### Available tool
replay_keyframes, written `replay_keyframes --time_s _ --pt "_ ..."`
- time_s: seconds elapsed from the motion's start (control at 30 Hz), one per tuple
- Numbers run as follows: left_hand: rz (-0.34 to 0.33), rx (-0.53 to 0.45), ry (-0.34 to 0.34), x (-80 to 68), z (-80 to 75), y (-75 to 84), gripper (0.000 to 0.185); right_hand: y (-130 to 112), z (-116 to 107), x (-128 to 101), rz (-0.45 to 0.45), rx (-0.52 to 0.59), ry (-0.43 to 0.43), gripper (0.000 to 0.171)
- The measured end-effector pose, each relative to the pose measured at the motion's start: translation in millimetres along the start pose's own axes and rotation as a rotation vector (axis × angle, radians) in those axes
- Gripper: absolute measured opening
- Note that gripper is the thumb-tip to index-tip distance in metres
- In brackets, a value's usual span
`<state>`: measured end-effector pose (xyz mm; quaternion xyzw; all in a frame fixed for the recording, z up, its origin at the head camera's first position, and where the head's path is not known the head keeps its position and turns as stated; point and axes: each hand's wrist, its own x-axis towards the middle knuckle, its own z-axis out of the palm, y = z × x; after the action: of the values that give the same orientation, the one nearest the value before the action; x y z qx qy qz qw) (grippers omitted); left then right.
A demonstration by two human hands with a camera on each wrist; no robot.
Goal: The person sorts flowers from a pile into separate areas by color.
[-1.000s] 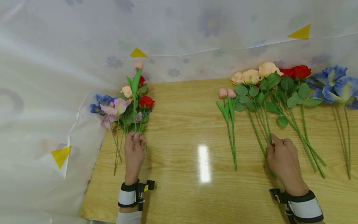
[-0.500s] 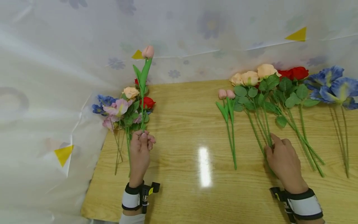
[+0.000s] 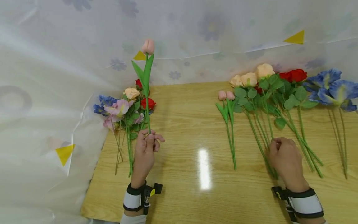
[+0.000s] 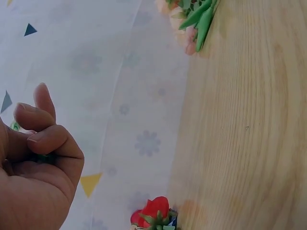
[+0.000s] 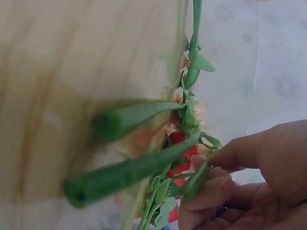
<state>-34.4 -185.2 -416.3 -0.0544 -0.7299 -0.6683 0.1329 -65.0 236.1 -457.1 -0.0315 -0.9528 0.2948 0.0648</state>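
One left hand, one right hand, three pink tulips.
Also four peach roses, at least four red roses, two wrist straps and three yellow triangles, all by the head view (the blue irises overlap, so their number is unclear).

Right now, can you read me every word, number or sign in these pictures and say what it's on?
There are no readable words, numbers or brands.
Small yellow patch on the black left-wrist device: any writing is too small.
Another small yellow patch on the black right-wrist device: too small too.
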Motion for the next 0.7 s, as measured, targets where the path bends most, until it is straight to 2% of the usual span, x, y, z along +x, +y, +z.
replay_keyframes --time_s 0.17,0.27,0.33,0.53,0.7 --pt "0.002 -0.001 0.017 -0.8 -1.4 1.0 0.021 -4.3 0.4 -0.1 -0.023 0.016 0.060 0.029" --pt "0.019 0.002 0.021 -1.5 -2.5 0.8 0.018 -9.6 2.2 -0.5 -0.066 0.030 0.078 0.027" --pt "0.022 0.003 0.019 -1.8 -2.9 0.4 0.016 -12.6 3.4 -0.8 -0.076 0.027 0.041 0.025" --pt "-0.005 0.000 -0.006 -1.3 -1.5 0.0 0.016 -16.7 9.0 -2.5 -0.026 -0.013 -0.172 0.028" --pt "-0.027 0.013 -0.022 -2.1 0.1 1.4 0.019 -18.2 12.6 -3.3 -0.010 -0.025 -0.249 0.029"
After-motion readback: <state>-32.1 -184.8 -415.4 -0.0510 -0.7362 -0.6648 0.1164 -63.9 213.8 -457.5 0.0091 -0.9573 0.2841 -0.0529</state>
